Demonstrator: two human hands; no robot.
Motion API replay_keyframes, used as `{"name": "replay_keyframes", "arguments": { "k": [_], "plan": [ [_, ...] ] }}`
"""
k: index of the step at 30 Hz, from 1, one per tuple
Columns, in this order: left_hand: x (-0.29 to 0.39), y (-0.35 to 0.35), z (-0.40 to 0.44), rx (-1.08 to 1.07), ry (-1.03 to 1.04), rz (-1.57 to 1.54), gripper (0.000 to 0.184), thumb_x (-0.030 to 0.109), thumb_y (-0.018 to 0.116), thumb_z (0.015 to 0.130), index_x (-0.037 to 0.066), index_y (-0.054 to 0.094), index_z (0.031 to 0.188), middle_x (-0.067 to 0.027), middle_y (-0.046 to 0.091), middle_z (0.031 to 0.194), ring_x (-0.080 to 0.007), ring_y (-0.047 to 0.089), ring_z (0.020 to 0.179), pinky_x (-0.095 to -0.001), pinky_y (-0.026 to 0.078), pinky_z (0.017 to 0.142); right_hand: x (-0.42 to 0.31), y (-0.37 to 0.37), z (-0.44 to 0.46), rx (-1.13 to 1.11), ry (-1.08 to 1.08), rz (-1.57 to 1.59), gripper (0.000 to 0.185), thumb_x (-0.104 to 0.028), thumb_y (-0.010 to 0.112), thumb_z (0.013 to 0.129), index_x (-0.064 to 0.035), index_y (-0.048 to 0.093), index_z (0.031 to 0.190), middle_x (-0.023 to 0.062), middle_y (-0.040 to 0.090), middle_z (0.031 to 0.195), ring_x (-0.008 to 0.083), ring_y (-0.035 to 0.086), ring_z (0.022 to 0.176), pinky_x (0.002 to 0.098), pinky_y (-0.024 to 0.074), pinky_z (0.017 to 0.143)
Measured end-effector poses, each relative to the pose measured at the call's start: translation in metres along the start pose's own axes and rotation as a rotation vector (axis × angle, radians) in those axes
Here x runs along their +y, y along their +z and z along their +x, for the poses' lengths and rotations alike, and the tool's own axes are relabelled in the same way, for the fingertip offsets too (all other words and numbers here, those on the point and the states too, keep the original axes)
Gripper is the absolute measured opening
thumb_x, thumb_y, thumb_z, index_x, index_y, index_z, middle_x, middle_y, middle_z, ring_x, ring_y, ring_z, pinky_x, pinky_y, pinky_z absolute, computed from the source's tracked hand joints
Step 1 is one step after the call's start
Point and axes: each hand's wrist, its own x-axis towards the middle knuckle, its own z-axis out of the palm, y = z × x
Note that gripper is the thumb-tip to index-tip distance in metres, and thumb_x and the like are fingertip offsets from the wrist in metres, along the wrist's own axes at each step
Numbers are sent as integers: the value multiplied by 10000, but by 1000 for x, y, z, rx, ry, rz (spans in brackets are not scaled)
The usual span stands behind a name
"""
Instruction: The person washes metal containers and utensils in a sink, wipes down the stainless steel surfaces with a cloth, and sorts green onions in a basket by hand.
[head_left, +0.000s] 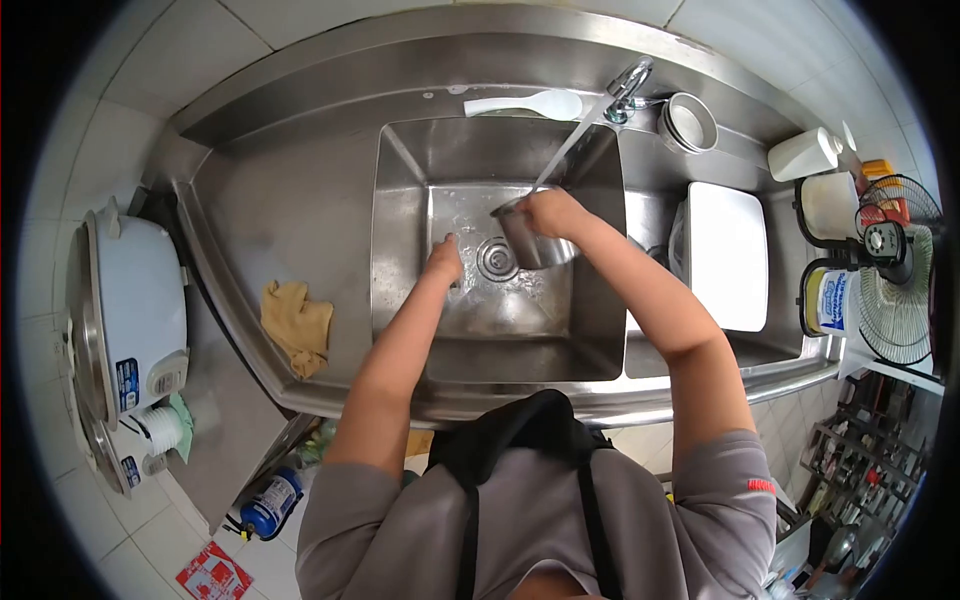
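My right hand (553, 215) grips a stainless steel cup (537, 245) by its rim and holds it tilted inside the sink basin (500, 355). A stream of water runs from the faucet (628, 85) down to the cup and hand. Low in the basin, left of the drain (497, 259), is my left hand (445, 262). It is seen edge-on with the thumb out, holds nothing visible, and its other fingers are partly hidden. Water splashes over the basin floor around the drain.
A white rice paddle (525, 104) lies on the back ledge, left of the faucet. Metal bowls (688, 122) sit right of it. A white lidded bin (727, 257) occupies the right basin. On the left counter lies a tan cloth (297, 328). A fan (895, 270) stands far right.
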Motion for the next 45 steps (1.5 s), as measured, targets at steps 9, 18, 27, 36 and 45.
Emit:
{"name": "replay_keyframes", "arguments": {
  "k": [9, 18, 27, 36, 45],
  "plan": [
    [3, -17, -24, -74, -228, 57, 248, 42, 419, 816, -6, 613, 962, -186, 545, 1102, -325, 538, 1014, -398, 463, 828, -15, -28, 39, 132, 71, -106, 207, -183, 515, 739, -129, 633, 900, 101, 637, 834, 253, 596, 861, 395, 408, 770],
    [0, -21, -27, -125, -218, 103, 249, 26, 490, 768, -19, 601, 986, -214, 548, 1081, -332, 544, 1007, -376, 458, 837, -5, -19, 3, -293, 108, 0, 317, -191, 553, 722, -165, 622, 1031, 90, 599, 1036, 268, 559, 975, 370, 437, 830],
    [-3, -24, -28, -115, -128, 143, 249, 10, 495, 745, -37, 605, 964, -221, 556, 1058, -329, 552, 990, -376, 458, 830, 12, -44, 49, -33, 281, 10, 271, -159, 531, 731, -150, 632, 982, 121, 618, 961, 289, 566, 953, 383, 453, 822],
    [-5, -35, -34, -204, -163, 189, 263, 51, 434, 804, -15, 598, 999, -180, 548, 1109, -307, 546, 1017, -368, 458, 839, 7, -28, 0, -26, 125, -83, 276, -178, 552, 691, -173, 643, 952, 98, 630, 918, 273, 590, 886, 387, 456, 754],
    [-18, -27, -31, -211, -117, 309, 264, 54, 478, 777, 5, 605, 1003, -188, 548, 1102, -305, 552, 1006, -360, 453, 848, 23, 3, -18, -56, 260, 577, 354, -218, 665, 722, -136, 602, 1061, 133, 634, 877, 239, 601, 813, 309, 440, 738]
  ]
}}
